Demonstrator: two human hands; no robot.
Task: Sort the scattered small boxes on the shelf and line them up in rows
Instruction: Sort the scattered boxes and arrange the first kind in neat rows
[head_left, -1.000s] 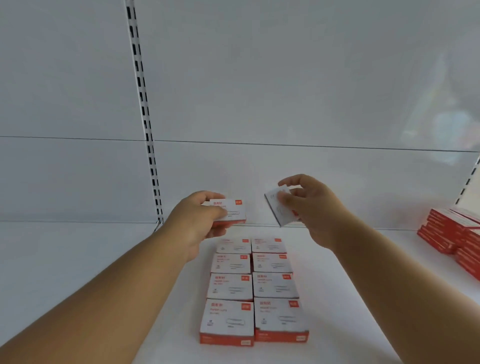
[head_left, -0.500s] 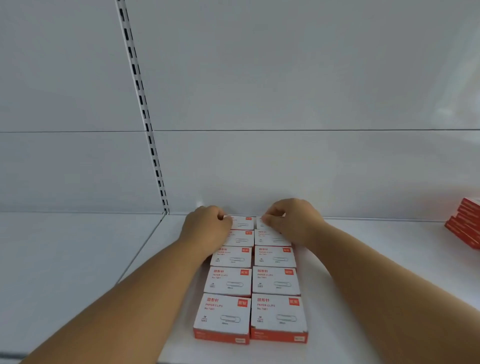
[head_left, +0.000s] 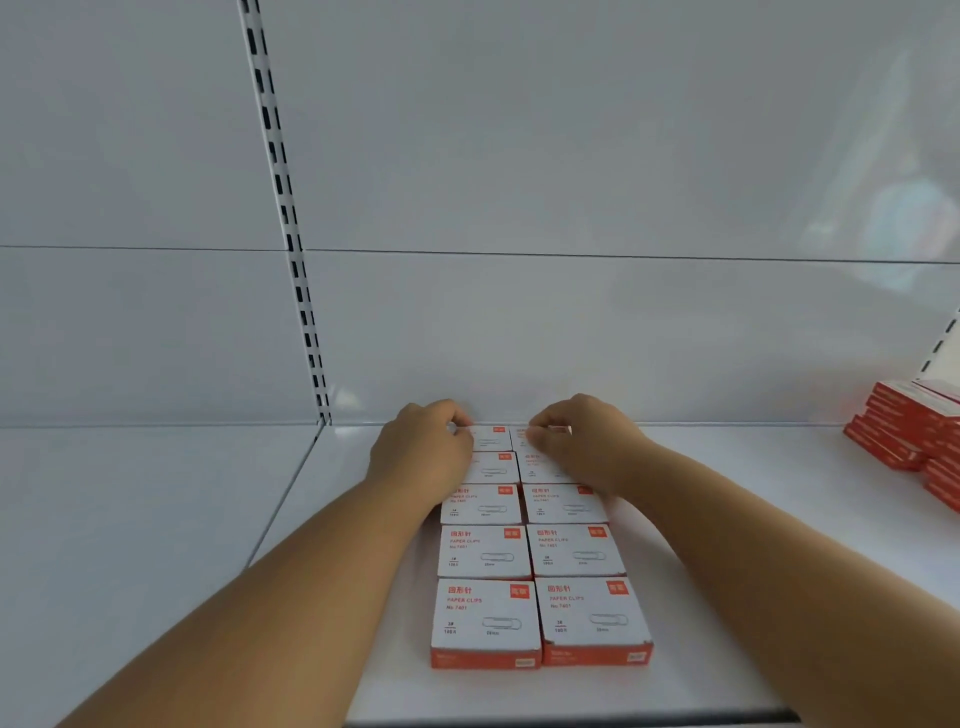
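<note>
Curling round the rearmost boxes — left hand (head_left: 421, 449) on one (head_left: 491, 439), right hand (head_left: 582, 441) on the other (head_left: 522, 438).

Bright, even, cool-white light; source out of frame, probably overhead and diffuse. Shadows soft and weak: faint grey under both forearms on the shelf (head_left: 727, 467), thin dark seams between the paper-clip boxes (head_left: 485, 621). Glossy back panel (head_left: 571, 156) shows a pale, smeared reflection at upper right and a small glare spot low down beside the slotted upright (head_left: 291, 244). Wide-angle bowing: the upright leans and curves, panel seams tilt toward the edges. Near box print readable; far rows washed out and soft. Red stack (head_left: 904, 431) at right edge slightly blurred. Overall mild compression softness, low contrast.
</note>
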